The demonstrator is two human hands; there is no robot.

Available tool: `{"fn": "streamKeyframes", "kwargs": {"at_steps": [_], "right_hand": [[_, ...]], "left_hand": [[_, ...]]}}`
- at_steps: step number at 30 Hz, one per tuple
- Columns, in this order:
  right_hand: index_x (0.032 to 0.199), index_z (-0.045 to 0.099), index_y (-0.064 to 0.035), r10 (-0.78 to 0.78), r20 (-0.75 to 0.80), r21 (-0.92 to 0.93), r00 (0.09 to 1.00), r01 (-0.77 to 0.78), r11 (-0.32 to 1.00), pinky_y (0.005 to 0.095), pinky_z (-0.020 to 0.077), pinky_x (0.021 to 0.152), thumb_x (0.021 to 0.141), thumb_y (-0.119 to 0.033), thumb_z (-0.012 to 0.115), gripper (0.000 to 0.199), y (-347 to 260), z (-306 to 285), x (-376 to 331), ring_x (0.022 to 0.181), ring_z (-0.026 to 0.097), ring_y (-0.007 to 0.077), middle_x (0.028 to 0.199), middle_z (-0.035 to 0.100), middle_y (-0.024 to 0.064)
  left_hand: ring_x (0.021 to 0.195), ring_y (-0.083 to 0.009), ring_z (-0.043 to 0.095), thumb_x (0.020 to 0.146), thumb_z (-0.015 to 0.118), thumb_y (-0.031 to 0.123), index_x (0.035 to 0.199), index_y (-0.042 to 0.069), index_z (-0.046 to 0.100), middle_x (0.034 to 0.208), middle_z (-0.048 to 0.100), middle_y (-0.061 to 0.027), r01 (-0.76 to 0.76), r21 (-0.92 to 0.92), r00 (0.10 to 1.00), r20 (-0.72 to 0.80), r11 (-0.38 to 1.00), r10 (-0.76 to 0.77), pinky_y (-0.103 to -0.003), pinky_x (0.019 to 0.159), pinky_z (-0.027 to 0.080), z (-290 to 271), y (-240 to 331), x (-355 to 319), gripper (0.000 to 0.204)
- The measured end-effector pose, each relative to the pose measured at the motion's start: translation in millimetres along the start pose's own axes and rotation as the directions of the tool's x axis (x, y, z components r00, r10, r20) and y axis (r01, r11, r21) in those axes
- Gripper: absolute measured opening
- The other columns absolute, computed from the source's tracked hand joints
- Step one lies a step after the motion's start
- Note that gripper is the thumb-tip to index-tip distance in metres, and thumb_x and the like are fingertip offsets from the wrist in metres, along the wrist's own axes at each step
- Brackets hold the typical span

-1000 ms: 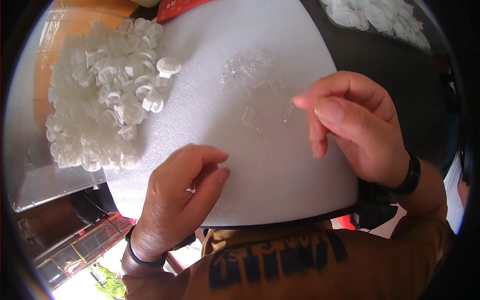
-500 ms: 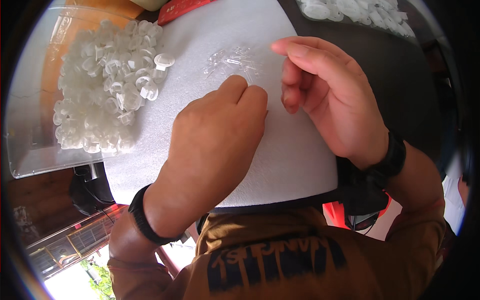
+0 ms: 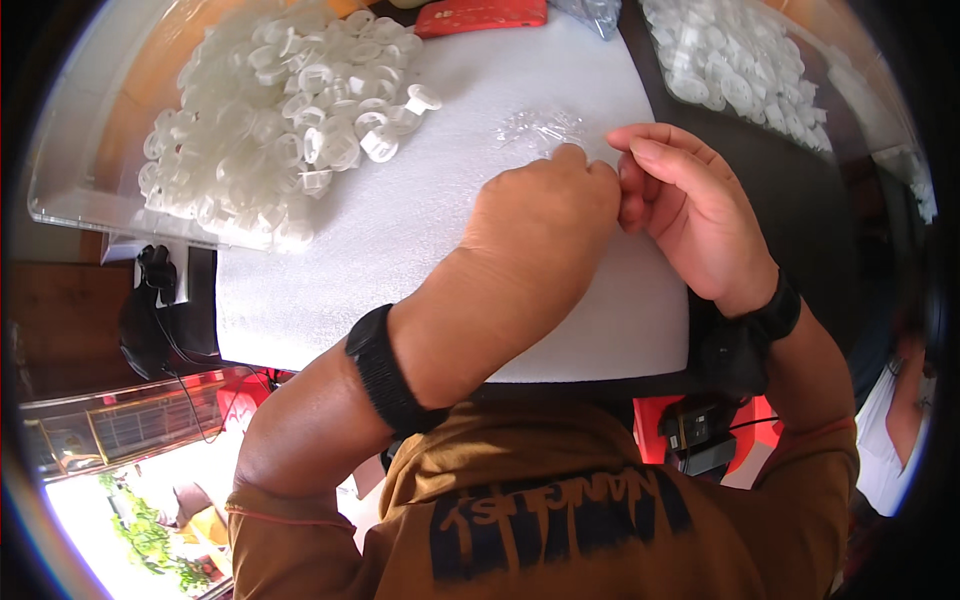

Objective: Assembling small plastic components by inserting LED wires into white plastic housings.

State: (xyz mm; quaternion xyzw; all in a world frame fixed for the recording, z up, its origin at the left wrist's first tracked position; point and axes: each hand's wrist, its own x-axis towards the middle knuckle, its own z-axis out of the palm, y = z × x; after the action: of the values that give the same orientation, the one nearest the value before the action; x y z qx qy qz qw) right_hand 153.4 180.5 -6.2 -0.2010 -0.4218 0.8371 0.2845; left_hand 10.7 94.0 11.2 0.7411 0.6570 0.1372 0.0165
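Observation:
Close together over a white foam sheet (image 3: 350, 270), my two hands meet near its right side. My left hand (image 3: 545, 225) is closed, its back turned up; its fingertips are hidden, so I cannot see what they pinch. Beside it, my right hand (image 3: 705, 215) is curled with the thumb against the index finger, its fingertips next to my left knuckles. Anything between those fingers is too small to make out. Just beyond my left hand lies a small heap of thin, clear, needle-like pieces (image 3: 540, 124).
At left, a clear plastic tray (image 3: 90, 215) holds a heap of white round plastic parts (image 3: 330, 75), some spilling onto the sheet. A red packet (image 3: 480, 17) and a clear bag (image 3: 592, 14) lie at the far edge. Similar white parts (image 3: 735, 70) fill another container at far right.
My left hand has moved right, up against my right hand. The right hand's thumb and index finger have stayed close together. The view has shifted, showing more of the right container.

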Motion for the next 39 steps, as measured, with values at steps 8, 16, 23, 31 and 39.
{"fn": "streamKeyframes", "kwargs": {"at_steps": [8,16,23,31,39], "right_hand": [[0.102,0.061,-0.0025,0.054,-0.128,-0.165,0.990,-0.075,0.983,0.0239,0.0414,0.062,0.086,-0.017,0.054,0.022,-10,13,-7,0.068,0.052,0.0100,0.079,0.058,0.0012],[0.109,0.057,-0.0020,0.072,0.112,-0.680,0.991,0.023,0.733,0.0245,0.0423,0.066,0.085,-0.023,0.057,0.032,-30,84,42,0.076,0.053,0.0104,0.092,0.059,0.0056],[0.124,0.047,0.0001,-0.087,0.385,-0.895,0.919,0.394,0.207,0.0255,0.0442,0.072,0.086,-0.027,0.057,0.048,32,79,131,0.087,0.054,0.0115,0.105,0.058,0.0103],[0.097,0.058,0.0003,-0.020,0.401,-0.906,0.916,0.400,0.141,0.0292,0.0471,0.080,0.083,-0.010,0.051,0.019,38,85,141,0.087,0.061,0.0230,0.084,0.062,0.0146],[0.080,0.060,-0.0030,-0.023,0.319,-0.851,0.948,0.297,0.434,0.0252,0.0424,0.058,0.083,-0.008,0.051,0.011,13,83,110,0.058,0.048,0.0142,0.063,0.053,0.0023]], "left_hand": [[0.070,-0.0278,0.061,0.072,0.056,0.004,0.080,0.002,0.053,0.078,0.056,-0.0113,-0.110,0.081,0.994,-0.017,0.991,0.112,-0.035,0.061,0.051,-3,-2,-9,0.008],[0.052,-0.0116,0.054,0.082,0.052,0.004,0.078,0.001,0.051,0.070,0.060,-0.0074,0.428,-0.793,0.897,0.315,0.433,-0.311,-0.023,0.045,0.042,-53,-14,-93,0.005],[0.042,-0.0086,0.046,0.083,0.050,0.000,0.087,0.002,0.052,0.073,0.059,-0.0123,0.219,-0.879,0.800,0.410,-0.424,-0.437,-0.017,0.040,0.038,-44,-19,-146,0.005],[0.039,-0.0083,0.042,0.081,0.045,-0.004,0.092,0.004,0.054,0.073,0.058,-0.0129,0.013,-0.843,0.865,0.279,-0.538,-0.417,-0.019,0.038,0.039,-34,-32,-168,0.016],[0.040,-0.0079,0.043,0.078,0.049,-0.002,0.090,0.000,0.055,0.076,0.057,-0.0127,0.010,-0.849,0.865,0.273,-0.529,-0.422,-0.019,0.039,0.039,-38,-29,-173,0.013]]}}
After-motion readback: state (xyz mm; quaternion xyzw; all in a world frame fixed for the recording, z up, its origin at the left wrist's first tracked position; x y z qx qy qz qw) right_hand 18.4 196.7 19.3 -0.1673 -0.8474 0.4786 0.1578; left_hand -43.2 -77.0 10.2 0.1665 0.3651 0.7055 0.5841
